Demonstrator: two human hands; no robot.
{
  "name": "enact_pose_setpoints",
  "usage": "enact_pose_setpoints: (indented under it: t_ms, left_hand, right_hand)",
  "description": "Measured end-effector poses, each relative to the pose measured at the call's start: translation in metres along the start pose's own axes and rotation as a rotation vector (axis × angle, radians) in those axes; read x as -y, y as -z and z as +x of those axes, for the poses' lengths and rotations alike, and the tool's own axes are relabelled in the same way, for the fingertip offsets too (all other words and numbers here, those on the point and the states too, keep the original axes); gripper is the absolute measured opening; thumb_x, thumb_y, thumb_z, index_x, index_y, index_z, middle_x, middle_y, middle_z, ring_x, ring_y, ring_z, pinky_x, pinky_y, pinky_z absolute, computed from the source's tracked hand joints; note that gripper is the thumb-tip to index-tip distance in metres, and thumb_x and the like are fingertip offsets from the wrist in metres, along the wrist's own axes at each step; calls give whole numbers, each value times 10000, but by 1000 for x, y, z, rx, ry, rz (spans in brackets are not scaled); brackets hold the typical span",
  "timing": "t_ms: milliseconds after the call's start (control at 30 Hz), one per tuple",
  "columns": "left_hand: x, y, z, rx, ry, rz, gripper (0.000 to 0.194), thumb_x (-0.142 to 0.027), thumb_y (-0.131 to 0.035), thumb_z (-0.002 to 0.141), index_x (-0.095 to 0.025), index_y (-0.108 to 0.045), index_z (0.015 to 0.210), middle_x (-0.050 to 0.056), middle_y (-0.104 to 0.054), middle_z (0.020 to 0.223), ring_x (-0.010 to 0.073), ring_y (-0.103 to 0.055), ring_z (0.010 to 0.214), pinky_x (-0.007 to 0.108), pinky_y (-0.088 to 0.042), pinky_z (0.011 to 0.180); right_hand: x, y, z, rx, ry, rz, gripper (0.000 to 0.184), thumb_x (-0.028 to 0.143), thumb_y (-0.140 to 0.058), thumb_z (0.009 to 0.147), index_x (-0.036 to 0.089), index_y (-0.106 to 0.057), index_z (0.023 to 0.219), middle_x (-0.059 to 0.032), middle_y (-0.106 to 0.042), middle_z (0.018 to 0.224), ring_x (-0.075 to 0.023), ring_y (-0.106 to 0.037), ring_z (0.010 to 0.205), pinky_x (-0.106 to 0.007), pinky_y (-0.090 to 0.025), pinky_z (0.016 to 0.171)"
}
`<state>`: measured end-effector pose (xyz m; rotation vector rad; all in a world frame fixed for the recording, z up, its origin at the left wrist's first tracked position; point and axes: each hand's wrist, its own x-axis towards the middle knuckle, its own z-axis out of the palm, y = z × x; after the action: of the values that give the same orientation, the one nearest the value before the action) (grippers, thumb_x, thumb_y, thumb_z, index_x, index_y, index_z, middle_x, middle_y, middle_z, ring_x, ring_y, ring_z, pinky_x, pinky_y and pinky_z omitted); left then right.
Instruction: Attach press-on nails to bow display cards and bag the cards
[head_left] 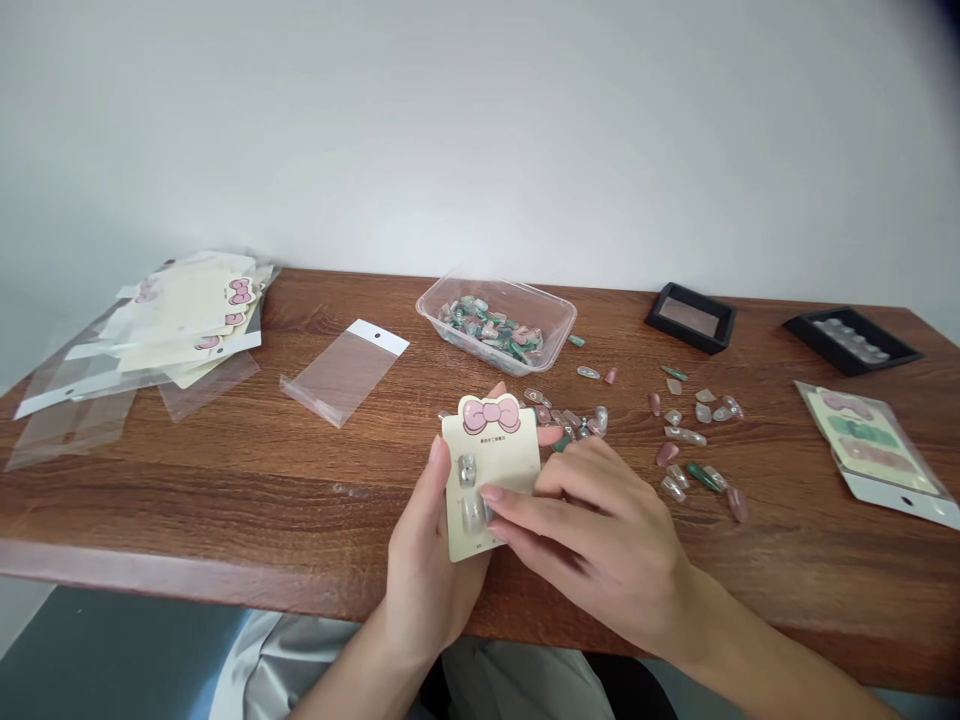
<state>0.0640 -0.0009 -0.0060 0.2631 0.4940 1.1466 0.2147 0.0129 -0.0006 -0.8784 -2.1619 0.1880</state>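
A bow-topped card (491,480) bearing a nail (467,470) is gripped by the left hand (431,570) above the tabletop (225,510). The right hand (592,530) is laid against the card, its grip unclear; loose nails (675,440) are scattered nearby.

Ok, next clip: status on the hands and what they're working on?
Left hand holding bow-topped card. Right hand on card's lower part, beside its mounted press-on nail. Loose press-on nails just beyond card.
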Motion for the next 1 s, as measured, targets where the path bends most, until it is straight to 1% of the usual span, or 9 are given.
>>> enact_pose_setpoints:
  t_ms: [133,233,400,500,600,700,867,933,1000]
  left_hand:
    - [-2,2,1,21,8,-21,507,-520,-405,1016,-196,-724,1239,82,-770,1164,316,-542,1354,479,-325,1194]
    - [-3,3,2,15,11,-54,504,-522,-405,1013,-204,-744,1208,76,-777,1137,318,-586,1305,482,-352,1176]
    - [-7,5,2,-16,41,5,649,-589,-329,1008,-133,-749,1199,122,-778,1107,325,-667,1163,472,-370,1150]
    - [-9,4,1,-23,50,24,686,-604,-298,1005,-124,-749,1196,127,-781,1090,326,-692,1098,474,-401,1117]
    - [-9,2,1,-12,58,12,705,-608,-290,1003,-108,-750,1193,135,-775,1110,336,-692,1101,459,-436,1083]
    - [-8,2,0,-4,51,6,712,-602,-282,1005,-99,-755,1179,144,-778,1091,342,-688,1114,463,-432,1089]
    - [-14,-2,0,-41,27,14,652,-576,-278,1019,-146,-728,1214,134,-774,1108,316,-712,1057,472,-476,1041]
    - [-22,-4,-1,-74,-45,40,577,-549,-305,1023,-186,-695,1242,137,-751,1194,302,-721,1032,473,-525,980]
    - [-32,-4,-3,-90,-143,92,481,-495,-380,1008,-193,-678,1236,158,-723,1257,308,-724,1019,474,-570,908]
  right_hand:
    - [0,-1,0,25,88,-151,141,202,-662,942,178,-776,1021,8,-557,644,-150,-437,619,-326,-338,623]
    - [2,-3,-1,59,182,-256,222,272,-667,942,145,-761,1097,-12,-589,655,-185,-452,659,-350,-347,646]
    - [3,-5,-4,115,254,-350,346,298,-652,951,95,-701,1226,-37,-628,711,-216,-473,705,-379,-375,700]
    - [3,-3,-5,90,237,-302,340,284,-645,950,98,-691,1230,-47,-620,724,-218,-469,710,-366,-382,688]
    - [4,-3,-4,44,226,-223,295,241,-616,959,100,-690,1207,-41,-601,715,-210,-467,706,-352,-389,677]
    - [4,-5,-4,42,230,-220,274,224,-600,960,106,-699,1187,-35,-584,699,-204,-460,687,-353,-397,668]
    - [3,5,-4,33,197,-127,276,229,-584,960,116,-693,1188,-38,-587,720,-195,-506,683,-352,-425,643]
    - [-1,16,-3,-20,118,-92,258,149,-588,937,131,-682,1176,-43,-619,770,-176,-540,693,-339,-442,642]
    - [-7,25,-1,-80,-46,-112,259,72,-595,916,176,-686,1135,-41,-646,829,-153,-572,709,-318,-460,651]
